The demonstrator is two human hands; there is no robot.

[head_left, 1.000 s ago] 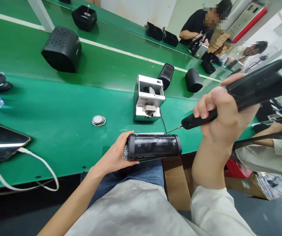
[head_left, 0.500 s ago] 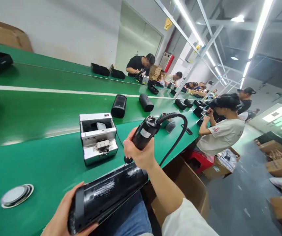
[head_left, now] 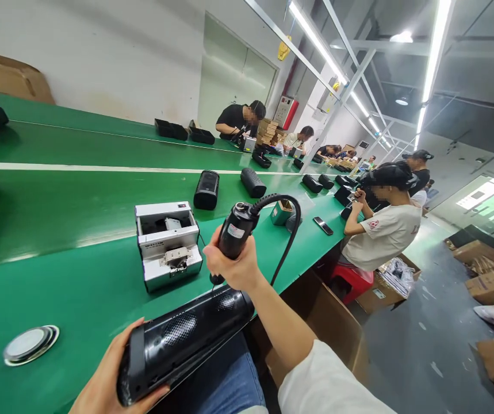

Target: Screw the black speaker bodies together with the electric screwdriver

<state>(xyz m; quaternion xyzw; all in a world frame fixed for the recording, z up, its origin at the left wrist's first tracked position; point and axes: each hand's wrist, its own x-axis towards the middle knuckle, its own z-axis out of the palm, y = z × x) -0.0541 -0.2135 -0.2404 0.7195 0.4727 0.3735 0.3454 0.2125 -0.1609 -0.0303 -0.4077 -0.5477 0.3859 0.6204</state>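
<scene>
My right hand [head_left: 233, 261] is wrapped round a black electric screwdriver [head_left: 237, 230], its thick cable curving off the top. The driver points down, its thin bit meeting the upper edge of a long black speaker housing [head_left: 186, 330] with perforated patches; whether it sits in a screw I cannot tell. My left hand [head_left: 117, 371] grips the near left end of that housing, thumb along the top and fingers underneath. The housing lies tilted over my lap at the bench edge. Just behind it stands a white and black screw feeder [head_left: 169, 247].
On the green bench [head_left: 83, 305] lie a round silver disc [head_left: 31, 345], a phone [head_left: 323, 225] and a small green box [head_left: 282, 213]. More black housings [head_left: 206, 190] stand farther back. A co-worker [head_left: 380, 218] sits at the right, beyond an open carton [head_left: 324, 322].
The view has shifted slightly, and the screwdriver with my right hand appears a little farther left and lower. Both hands keep their holds on the screwdriver and the housing.
</scene>
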